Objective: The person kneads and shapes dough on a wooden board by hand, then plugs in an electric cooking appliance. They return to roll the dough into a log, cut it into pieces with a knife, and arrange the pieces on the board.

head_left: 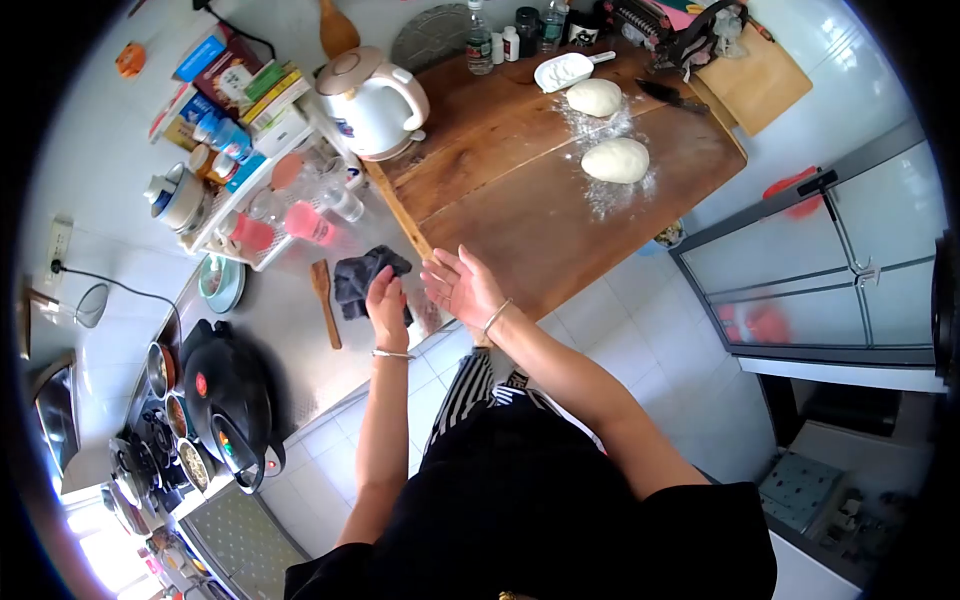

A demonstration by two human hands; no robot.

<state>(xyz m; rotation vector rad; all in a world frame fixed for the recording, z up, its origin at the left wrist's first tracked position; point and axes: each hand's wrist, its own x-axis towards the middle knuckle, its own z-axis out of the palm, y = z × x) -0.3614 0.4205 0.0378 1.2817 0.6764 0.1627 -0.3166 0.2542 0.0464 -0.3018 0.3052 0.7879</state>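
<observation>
My left hand is raised in front of a dark grey cloth that lies crumpled on the metal counter. Its fingers are loosely stretched and nothing shows in them; whether it touches the cloth I cannot tell. My right hand is open, palm turned up, beside the corner of a wooden board. A wooden spatula lies left of the cloth. Farther off on the board, two balls of dough rest on scattered flour, with a white scoop of flour behind them.
An electric kettle stands at the board's left edge. A dark knife lies at the far right. Bottles line the back wall. On the left are a rack of cups and boxes and a black electric pan.
</observation>
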